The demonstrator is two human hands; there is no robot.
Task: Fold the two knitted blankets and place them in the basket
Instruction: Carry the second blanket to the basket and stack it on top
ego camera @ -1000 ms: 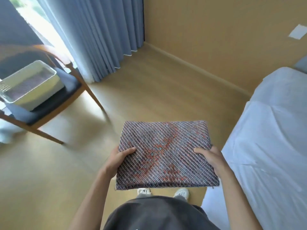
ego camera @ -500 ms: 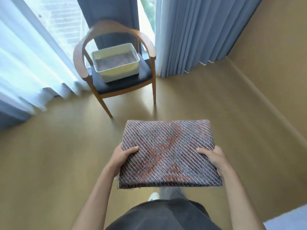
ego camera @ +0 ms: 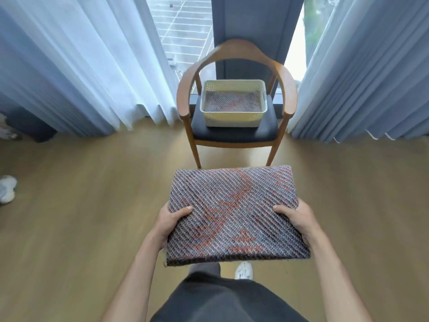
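Observation:
A folded knitted blanket [ego camera: 234, 214], grey with orange-red pattern, is held flat in front of me. My left hand [ego camera: 170, 220] grips its left edge with the thumb on top. My right hand [ego camera: 297, 218] grips the right edge the same way. Straight ahead, a cream plastic basket [ego camera: 232, 117] stands on the dark seat of a wooden armchair [ego camera: 236, 133]. A second folded knitted blanket [ego camera: 232, 102] of the same pattern lies flat inside the basket.
Pale and blue-grey curtains [ego camera: 81, 66] hang on both sides of the chair before a window. Wooden floor [ego camera: 81, 194] lies between me and the chair. A white shoe [ego camera: 7, 188] sits at the far left edge.
The view has swung left from the bed towards the window. The chair with the basket now stands centred and closer. Both hands keep the same hold on the blanket.

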